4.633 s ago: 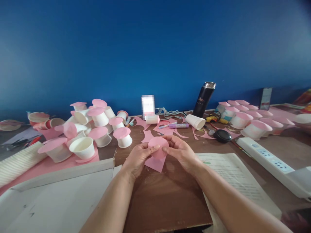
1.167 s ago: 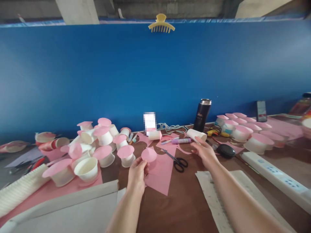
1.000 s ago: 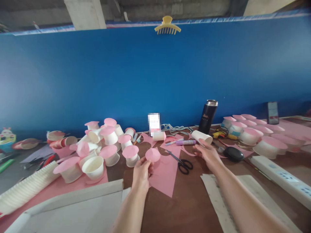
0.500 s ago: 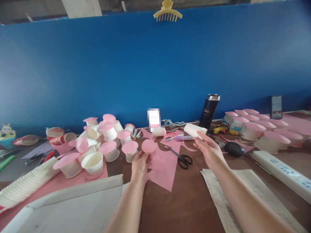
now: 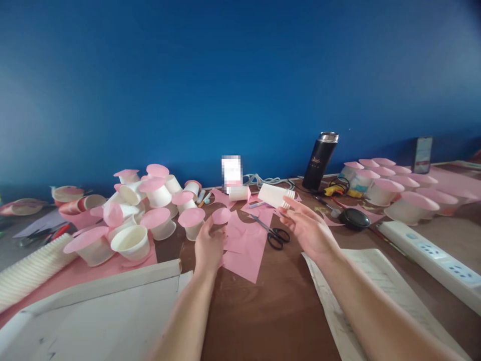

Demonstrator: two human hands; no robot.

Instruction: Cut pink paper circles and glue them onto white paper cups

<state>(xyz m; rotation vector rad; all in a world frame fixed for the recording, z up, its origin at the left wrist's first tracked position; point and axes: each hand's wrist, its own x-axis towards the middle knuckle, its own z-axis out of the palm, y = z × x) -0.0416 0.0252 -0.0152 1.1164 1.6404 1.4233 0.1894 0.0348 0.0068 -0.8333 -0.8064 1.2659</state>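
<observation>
My left hand [image 5: 209, 244] is closed on a pink paper circle [image 5: 221, 216], pinching its lower edge over the pink paper sheet. My right hand [image 5: 311, 229] grips a stack of nested white paper cups [image 5: 273, 194] by the rim end. The cups lie nearly sideways, their closed end pointing left. Between the hands, black-handled scissors [image 5: 276, 235] rest partly open on the cut pink sheet [image 5: 244, 245]. Beside my left hand stands a white cup topped with a pink circle [image 5: 192, 220].
More pink-topped cups [image 5: 158, 220] crowd the left, near a long cup stack [image 5: 33, 273] and a white board [image 5: 112, 316]. On the right are a black flask [image 5: 319, 163], pink-topped cups [image 5: 413, 205], a phone [image 5: 423, 155] and a power strip [image 5: 432, 255].
My right hand has brought the cup stack leftward, closer to the pink circle. My left hand keeps its pinch, its back now turned more to view. The view has tipped down slightly.
</observation>
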